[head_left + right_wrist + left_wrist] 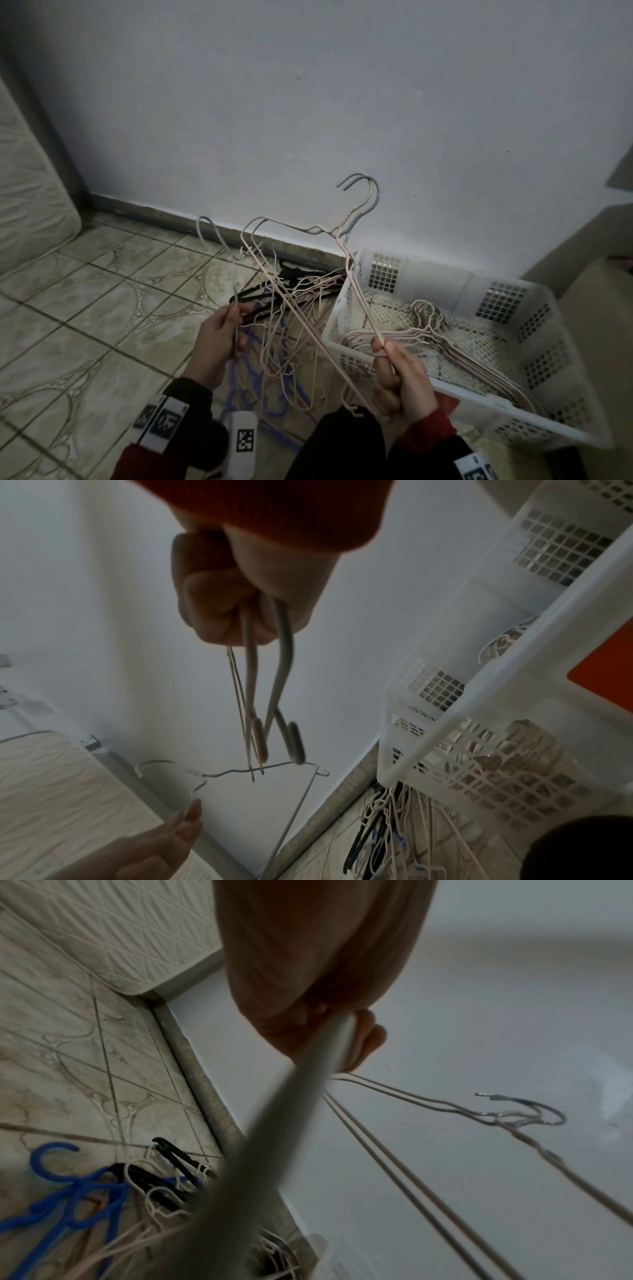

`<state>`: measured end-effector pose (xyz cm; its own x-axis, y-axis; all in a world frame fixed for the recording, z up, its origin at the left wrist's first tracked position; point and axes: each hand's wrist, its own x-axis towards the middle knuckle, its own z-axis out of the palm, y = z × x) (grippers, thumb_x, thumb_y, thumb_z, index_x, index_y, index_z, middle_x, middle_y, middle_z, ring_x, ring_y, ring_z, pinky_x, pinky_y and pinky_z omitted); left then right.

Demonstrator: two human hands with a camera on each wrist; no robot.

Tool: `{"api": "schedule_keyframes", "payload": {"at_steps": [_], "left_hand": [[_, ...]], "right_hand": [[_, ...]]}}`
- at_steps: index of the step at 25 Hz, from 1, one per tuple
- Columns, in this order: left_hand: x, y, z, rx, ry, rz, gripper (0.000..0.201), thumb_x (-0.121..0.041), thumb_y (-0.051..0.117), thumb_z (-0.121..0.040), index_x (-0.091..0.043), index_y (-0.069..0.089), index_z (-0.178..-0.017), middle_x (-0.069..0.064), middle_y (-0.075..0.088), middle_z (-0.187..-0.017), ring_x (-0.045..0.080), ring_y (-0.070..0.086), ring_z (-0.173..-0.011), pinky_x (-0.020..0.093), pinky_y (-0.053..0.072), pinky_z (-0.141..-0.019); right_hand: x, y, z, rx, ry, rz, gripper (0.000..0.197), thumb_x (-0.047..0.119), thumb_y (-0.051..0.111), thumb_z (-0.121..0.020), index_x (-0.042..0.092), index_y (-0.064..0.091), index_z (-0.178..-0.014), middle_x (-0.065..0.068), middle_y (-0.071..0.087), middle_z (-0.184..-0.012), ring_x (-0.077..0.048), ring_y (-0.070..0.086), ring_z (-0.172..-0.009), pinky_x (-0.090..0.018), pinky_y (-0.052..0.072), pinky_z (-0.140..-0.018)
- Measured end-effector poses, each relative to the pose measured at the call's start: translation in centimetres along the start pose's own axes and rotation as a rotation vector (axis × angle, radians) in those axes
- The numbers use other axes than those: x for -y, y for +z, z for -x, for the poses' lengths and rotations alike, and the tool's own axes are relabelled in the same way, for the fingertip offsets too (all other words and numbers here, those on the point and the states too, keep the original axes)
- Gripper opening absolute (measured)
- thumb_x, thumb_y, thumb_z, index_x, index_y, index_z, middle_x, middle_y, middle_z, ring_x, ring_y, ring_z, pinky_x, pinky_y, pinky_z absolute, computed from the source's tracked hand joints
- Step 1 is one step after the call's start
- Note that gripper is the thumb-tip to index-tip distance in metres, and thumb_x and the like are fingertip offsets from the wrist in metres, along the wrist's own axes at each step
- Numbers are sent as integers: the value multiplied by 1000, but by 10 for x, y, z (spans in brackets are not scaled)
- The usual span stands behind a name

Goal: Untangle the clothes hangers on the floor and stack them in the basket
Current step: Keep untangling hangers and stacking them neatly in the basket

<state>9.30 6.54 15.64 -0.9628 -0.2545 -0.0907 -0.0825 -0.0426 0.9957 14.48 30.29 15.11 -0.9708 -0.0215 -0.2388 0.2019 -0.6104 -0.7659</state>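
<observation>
Right hand (402, 378) grips pink hangers (329, 274); left hand (219, 339) pinches a grey hanger (219, 240), its lower part hidden in the tangle (287, 329).

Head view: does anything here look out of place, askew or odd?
Yes. The heap of pink, black and blue hangers on the tiled floor is still knotted together. The right hand grips two lifted wire hangers, pink and grey, that overlap crookedly. Pink hangers in the white basket lie neatly nested.
</observation>
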Motion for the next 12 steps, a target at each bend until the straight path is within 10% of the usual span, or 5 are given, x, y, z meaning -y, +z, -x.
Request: {"api": "schedule_keyframes", "payload": {"at_steps": [7, 12], "left_hand": [[13, -30, -14, -75, 116, -335, 31, -13, 34, -98, -17, 54, -75, -3, 41, -57, 13, 29, -42, 7, 23, -31], [12, -32, -7, -77, 174, -505, 30, -14, 35, -98, -18, 55, -76, 1, 41, -63, 17, 34, -51, 22, 30, -48]], "right_hand": [[26, -17, 9, 146, -36, 54, 57, 52, 84, -43, 12, 56, -73, 10, 26, -38, 2, 13, -23, -1, 27, -37], [33, -22, 9, 188, -38, 59, 59, 52, 85, -42, 10, 57, -73, 9, 26, -39, 2, 14, -23, -2, 27, -38]]}}
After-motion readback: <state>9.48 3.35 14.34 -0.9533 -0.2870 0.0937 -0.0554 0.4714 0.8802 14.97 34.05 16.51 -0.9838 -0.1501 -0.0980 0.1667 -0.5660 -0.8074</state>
